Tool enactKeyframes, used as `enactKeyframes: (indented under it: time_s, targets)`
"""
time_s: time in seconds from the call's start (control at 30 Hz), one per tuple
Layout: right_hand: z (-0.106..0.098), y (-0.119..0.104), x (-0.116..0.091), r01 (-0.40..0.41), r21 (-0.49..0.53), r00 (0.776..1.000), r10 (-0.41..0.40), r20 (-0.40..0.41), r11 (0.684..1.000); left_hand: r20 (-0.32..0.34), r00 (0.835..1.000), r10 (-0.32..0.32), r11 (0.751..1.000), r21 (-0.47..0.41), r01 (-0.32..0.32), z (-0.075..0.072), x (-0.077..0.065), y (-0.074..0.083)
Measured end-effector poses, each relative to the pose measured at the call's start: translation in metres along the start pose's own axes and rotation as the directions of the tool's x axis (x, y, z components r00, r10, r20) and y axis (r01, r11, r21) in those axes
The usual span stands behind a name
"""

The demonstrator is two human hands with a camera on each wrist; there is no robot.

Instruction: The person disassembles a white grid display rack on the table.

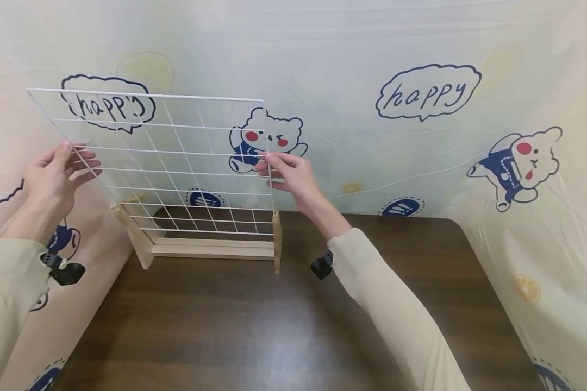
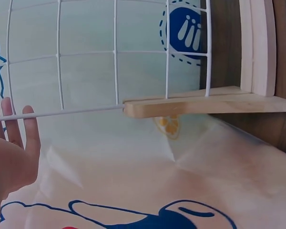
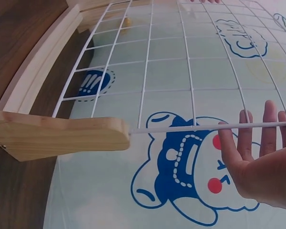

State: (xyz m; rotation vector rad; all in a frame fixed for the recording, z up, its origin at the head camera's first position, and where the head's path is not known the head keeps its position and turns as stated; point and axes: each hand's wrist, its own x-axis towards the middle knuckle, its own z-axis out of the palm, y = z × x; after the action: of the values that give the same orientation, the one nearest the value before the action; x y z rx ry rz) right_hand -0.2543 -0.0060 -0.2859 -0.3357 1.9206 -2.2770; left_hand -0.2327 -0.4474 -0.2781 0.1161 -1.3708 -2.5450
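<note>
A white wire grid panel [image 1: 210,98] stands upright, its lower part set between the side pieces of a pale wooden stand [image 1: 215,250]. My left hand [image 1: 54,182] grips the panel's left edge wire, thumb in front and fingers behind. On the opposite edge, my right hand [image 1: 293,179] pinches the side wire between thumb and fingers. In the left wrist view, the edge wire runs into the end of a wooden side piece [image 2: 181,106]. The right wrist view shows the other side piece [image 3: 62,136] meeting the panel's edge, with my right hand [image 3: 262,171] farther along that wire.
The stand is on a dark brown wooden table [image 1: 254,315], near its back left. A pale printed cloth [image 1: 342,32] with bears and "happy" bubbles hangs behind and along both sides. Each wrist wears a small black camera [image 1: 321,265].
</note>
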Motion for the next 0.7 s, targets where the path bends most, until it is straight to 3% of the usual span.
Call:
enactKeyframes:
  time_s: [0.13,0.33,0.53,0.7]
  targets:
    - [-0.002,-0.003,0.001,0.002,0.01,1.0,-0.001,-0.005,1.0,0.003,1.0,-0.005,1.0,0.023,0.005,0.004,0.003,0.003]
    - [-0.003,-0.009,0.003,0.011,0.004,1.0,-0.011,-0.003,1.0,0.019,1.0,-0.004,1.0,-0.01,0.004,0.009,0.007,0.006]
    - [-0.002,-0.013,0.004,0.018,0.005,1.0,-0.018,0.002,1.0,0.006,1.0,0.014,0.998,0.057,-0.015,0.009,0.008,0.01]
    - [0.0,-0.017,0.004,0.016,0.003,1.0,-0.016,-0.001,1.0,-0.001,1.0,0.0,0.999,0.044,0.0,0.009,0.009,0.015]
